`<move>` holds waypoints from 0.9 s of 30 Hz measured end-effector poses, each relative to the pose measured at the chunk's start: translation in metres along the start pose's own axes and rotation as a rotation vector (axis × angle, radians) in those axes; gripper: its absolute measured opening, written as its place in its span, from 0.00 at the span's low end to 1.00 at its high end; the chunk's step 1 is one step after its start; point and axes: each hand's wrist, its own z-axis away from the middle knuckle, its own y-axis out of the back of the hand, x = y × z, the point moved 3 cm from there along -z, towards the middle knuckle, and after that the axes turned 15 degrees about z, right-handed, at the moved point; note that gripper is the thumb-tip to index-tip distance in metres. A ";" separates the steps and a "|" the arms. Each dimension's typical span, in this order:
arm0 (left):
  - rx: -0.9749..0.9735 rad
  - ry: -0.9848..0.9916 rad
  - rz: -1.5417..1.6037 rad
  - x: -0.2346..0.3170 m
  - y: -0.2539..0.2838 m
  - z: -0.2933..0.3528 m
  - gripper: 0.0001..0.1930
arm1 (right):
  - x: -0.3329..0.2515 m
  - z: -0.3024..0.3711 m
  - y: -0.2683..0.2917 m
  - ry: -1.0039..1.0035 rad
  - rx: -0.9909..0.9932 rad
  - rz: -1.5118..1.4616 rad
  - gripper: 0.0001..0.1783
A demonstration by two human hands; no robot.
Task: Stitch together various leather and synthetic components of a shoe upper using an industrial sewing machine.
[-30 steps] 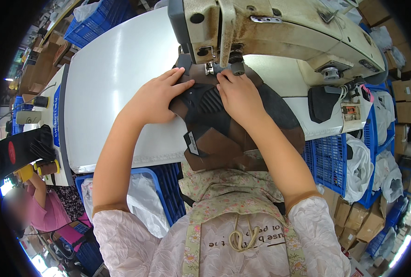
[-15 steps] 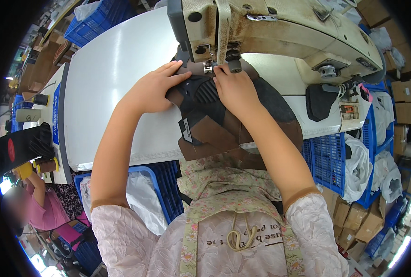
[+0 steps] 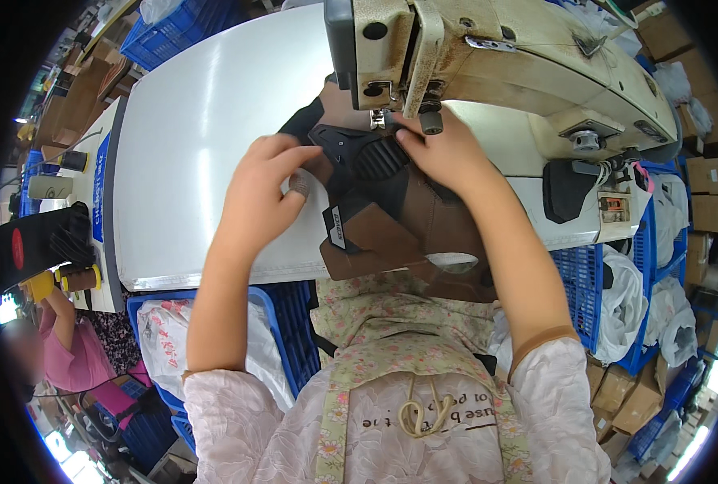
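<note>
Brown and black material, stitched into one floppy panel [image 3: 431, 218], lies on a white table [image 3: 189, 169] with its upper part under the head of a sewing machine [image 3: 496, 64]. Lower edge overhangs the table's near edge, against a flowered apron [image 3: 407, 323]. On the panel: black ribbed patch [image 3: 380, 160], small white label [image 3: 336, 227] near the lower left, oval opening at the bottom showing a pale surface.

Left hand [image 3: 263, 189] at the panel's left edge, somewhat blurred. Thumb, with a patterned band [image 3: 298, 185] round it, stands apart from the forefinger; other fingers curled by the black edge. Cannot tell whether they pinch it. Right hand [image 3: 447, 152] over the upper right of the panel, just beside the metal presser foot [image 3: 378, 119]; thumb on the material, fingertips partly hidden by the machine. Cannot tell whether it pinches or only presses.

Right of the panel, well apart: flat black pad [image 3: 567, 194] on the table. Below the table, left: blue crate [image 3: 282, 343] with white plastic. Far left: another person in a pink top [image 3: 80, 359].
</note>
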 end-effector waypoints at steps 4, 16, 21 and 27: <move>0.112 0.370 0.034 0.013 -0.024 0.019 0.20 | 0.016 -0.009 0.007 0.092 -0.224 0.210 0.15; 0.271 0.209 0.117 -0.029 -0.023 -0.034 0.24 | -0.012 0.026 0.000 0.204 0.017 0.347 0.18; 0.243 0.110 0.130 -0.030 -0.021 -0.048 0.23 | -0.009 0.034 -0.011 0.133 0.035 0.288 0.20; 0.208 0.110 0.137 -0.045 -0.020 -0.058 0.24 | -0.014 0.039 -0.014 0.129 0.077 0.276 0.22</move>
